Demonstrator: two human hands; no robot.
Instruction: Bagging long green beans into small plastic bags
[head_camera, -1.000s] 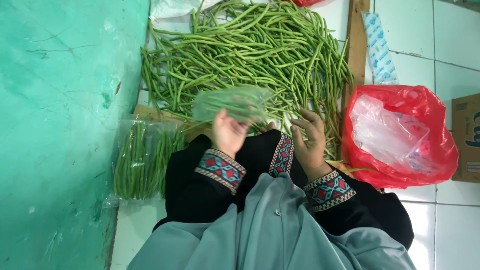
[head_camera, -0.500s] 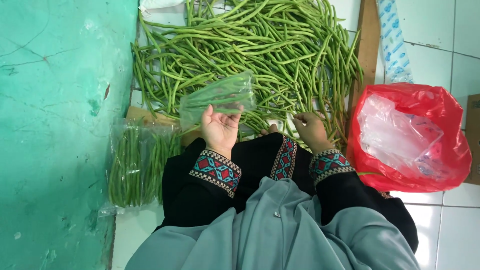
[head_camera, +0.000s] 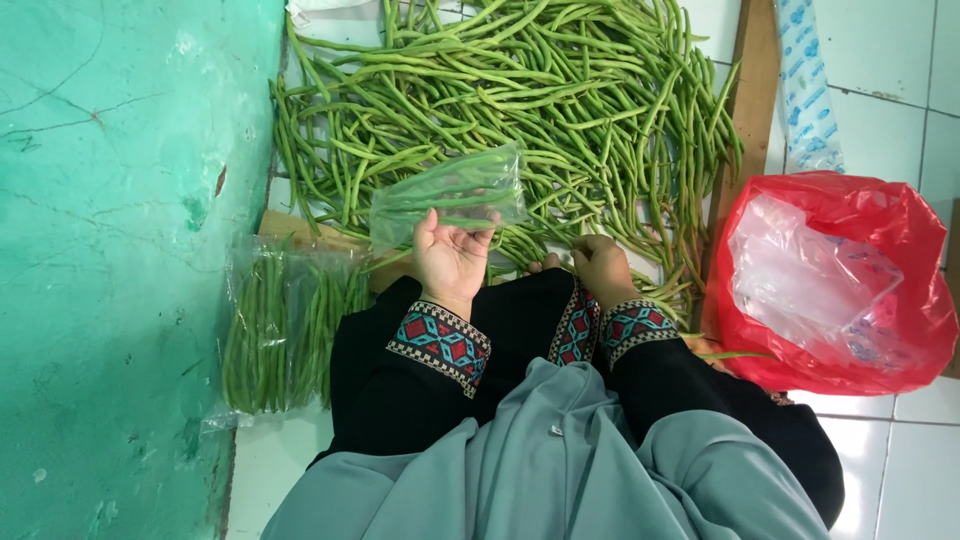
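My left hand holds a clear plastic bag with a few green long beans inside it, lifted just above the pile. My right hand rests curled at the near edge of the big heap of loose green long beans, fingers closed among the bean ends; whether it grips any is hidden. Both wrists show black sleeves with patterned cuffs.
Several filled clear bags of beans lie at the left by the green wall. A red plastic bag holding clear bags sits at the right. A wooden board edges the pile; white floor tiles lie beyond.
The left hand has raised the clear bag slightly and the right hand has drawn in and curled at the pile's near edge. The view has shifted toward the beans.
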